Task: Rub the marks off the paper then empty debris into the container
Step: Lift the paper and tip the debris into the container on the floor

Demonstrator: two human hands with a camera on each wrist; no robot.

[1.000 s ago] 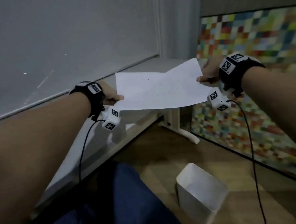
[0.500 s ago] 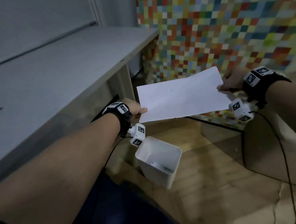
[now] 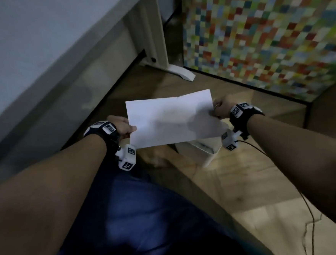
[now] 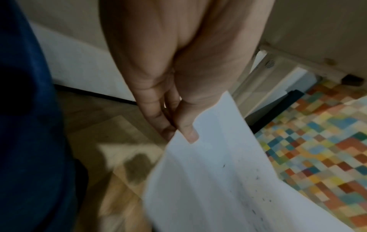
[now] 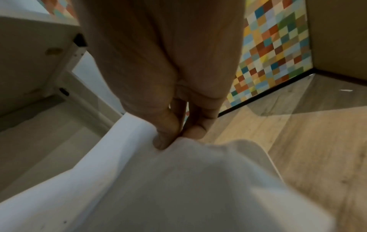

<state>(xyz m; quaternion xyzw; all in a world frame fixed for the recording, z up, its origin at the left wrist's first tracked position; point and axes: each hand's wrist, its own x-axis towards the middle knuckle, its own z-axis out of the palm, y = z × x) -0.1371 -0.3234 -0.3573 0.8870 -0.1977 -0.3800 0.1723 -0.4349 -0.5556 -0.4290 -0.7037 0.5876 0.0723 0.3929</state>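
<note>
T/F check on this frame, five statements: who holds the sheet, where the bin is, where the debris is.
1. Both hands hold the white paper sheet. True: the left hand pinches its left edge, the right hand its right edge.
2. The sheet lies flat on the grey desk. False: it is held in the air above the wooden floor.
3. The white plastic container stands on the floor, partly hidden under the sheet. True.
4. Dark specks sit on the sheet. True: the left wrist view shows them.
5. The right hand holds an eraser. False: its fingers pinch only the sheet.
</note>
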